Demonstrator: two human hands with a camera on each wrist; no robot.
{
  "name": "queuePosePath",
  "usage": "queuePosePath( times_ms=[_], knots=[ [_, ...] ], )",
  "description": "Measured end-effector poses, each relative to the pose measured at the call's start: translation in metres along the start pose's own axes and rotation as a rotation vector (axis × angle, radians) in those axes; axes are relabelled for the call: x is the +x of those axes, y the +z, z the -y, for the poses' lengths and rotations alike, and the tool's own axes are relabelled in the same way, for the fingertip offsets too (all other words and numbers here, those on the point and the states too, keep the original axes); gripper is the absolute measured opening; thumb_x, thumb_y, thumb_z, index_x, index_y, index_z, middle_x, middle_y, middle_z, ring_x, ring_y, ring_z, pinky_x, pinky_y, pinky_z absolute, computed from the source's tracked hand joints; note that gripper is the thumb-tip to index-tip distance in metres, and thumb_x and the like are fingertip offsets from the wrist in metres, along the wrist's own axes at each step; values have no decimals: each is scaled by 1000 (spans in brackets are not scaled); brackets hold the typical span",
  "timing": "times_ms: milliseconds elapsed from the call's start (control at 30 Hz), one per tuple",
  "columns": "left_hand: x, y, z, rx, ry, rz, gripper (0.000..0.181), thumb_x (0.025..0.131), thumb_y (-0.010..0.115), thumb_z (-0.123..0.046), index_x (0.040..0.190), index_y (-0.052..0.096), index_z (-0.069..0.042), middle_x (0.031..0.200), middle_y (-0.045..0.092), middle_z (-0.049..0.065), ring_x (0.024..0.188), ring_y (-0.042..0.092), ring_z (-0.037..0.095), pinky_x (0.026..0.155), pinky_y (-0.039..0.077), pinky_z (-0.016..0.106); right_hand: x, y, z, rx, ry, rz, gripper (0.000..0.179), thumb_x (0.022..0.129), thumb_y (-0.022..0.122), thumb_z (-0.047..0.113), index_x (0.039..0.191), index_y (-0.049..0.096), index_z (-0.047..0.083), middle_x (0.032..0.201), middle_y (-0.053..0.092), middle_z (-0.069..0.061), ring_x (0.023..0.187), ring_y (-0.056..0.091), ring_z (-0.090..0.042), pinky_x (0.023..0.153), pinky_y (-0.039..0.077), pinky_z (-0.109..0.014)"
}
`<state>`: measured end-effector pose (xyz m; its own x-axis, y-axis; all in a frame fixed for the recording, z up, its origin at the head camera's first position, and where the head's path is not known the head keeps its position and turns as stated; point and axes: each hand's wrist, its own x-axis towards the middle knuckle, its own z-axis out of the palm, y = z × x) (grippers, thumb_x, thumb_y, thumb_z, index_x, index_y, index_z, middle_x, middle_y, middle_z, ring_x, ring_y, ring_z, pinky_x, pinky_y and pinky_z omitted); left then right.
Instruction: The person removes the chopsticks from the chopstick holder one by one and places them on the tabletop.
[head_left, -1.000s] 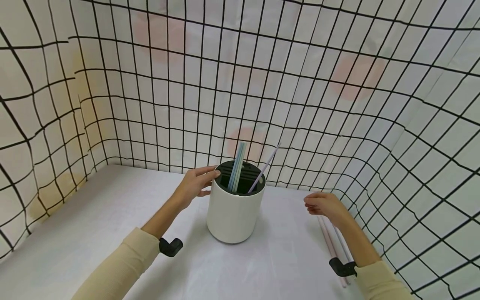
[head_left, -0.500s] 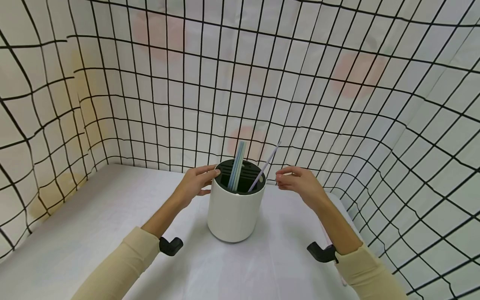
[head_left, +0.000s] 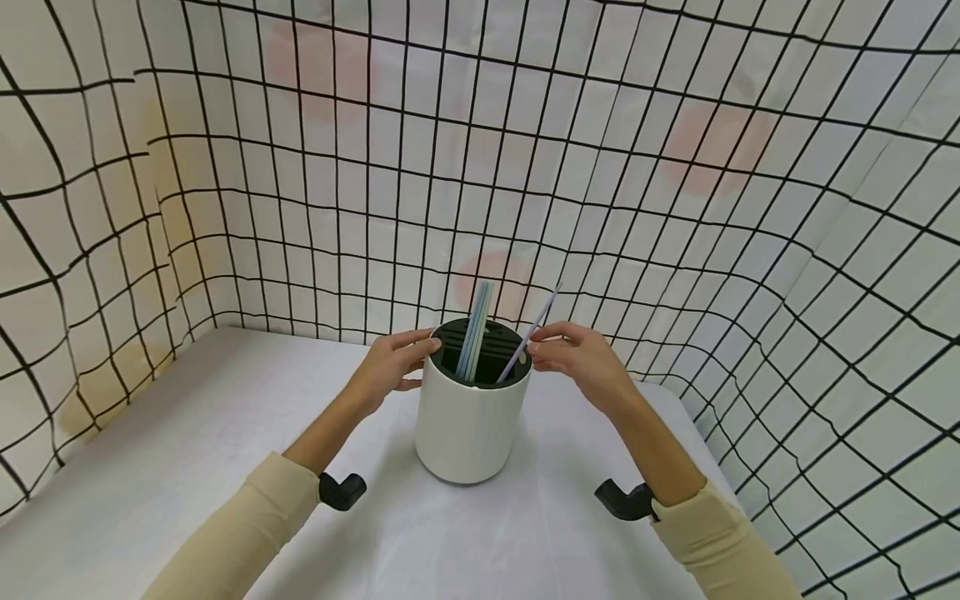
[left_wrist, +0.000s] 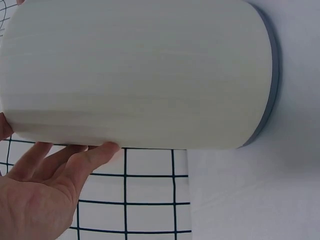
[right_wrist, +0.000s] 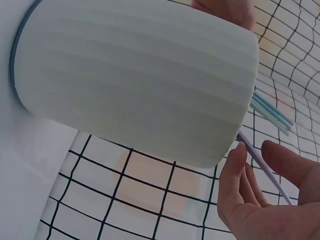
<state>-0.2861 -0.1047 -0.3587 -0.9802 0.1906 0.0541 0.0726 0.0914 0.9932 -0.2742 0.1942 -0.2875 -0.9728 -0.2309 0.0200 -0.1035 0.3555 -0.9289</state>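
A white cylindrical holder (head_left: 465,437) with a black slotted top stands upright on the table. In it lean several thin pale-blue and pale-green sticks (head_left: 475,329), and one lilac stick (head_left: 536,321) slants to the right. My left hand (head_left: 382,367) holds the holder's left rim, thumb on the edge and fingers along the side, as the left wrist view shows. At the right rim is my right hand (head_left: 573,358). In the right wrist view, the lilac stick (right_wrist: 265,167) passes between its thumb and fingers, which stand apart.
Black wire grid panels (head_left: 397,167) backed with white cloth enclose the back and both sides. White cloth covers the table (head_left: 262,392). A black wrist mount (head_left: 341,493) sits on each sleeve.
My right hand has moved left from above the pink and bluish sticks on the table to the holder's right rim. Those sticks are now hidden by the right arm. The left hand stays put.
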Motion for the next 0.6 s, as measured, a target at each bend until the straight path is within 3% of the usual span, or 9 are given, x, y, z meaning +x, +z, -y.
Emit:
queuePosePath(
  times_ms=[367, 600],
  knots=[
    [-1, 0, 0, -4, -3, 2, 63, 98, 65, -43, 151, 50, -13, 147, 57, 13, 133, 57, 35, 99, 55, 50, 2, 10, -2, 3, 6, -42, 33, 94, 74, 26, 117, 66, 6, 112, 75, -10, 105, 71, -26, 119, 34, -59],
    [0, -1, 1, -2, 2, 4, 63, 98, 65, -44, 151, 50, -12, 147, 57, 13, 133, 57, 36, 99, 55, 51, 4, 14, -3, 38, 8, -93, 32, 93, 76, 27, 115, 68, 5, 110, 75, -11, 97, 72, -24, 117, 39, -54]
  ],
)
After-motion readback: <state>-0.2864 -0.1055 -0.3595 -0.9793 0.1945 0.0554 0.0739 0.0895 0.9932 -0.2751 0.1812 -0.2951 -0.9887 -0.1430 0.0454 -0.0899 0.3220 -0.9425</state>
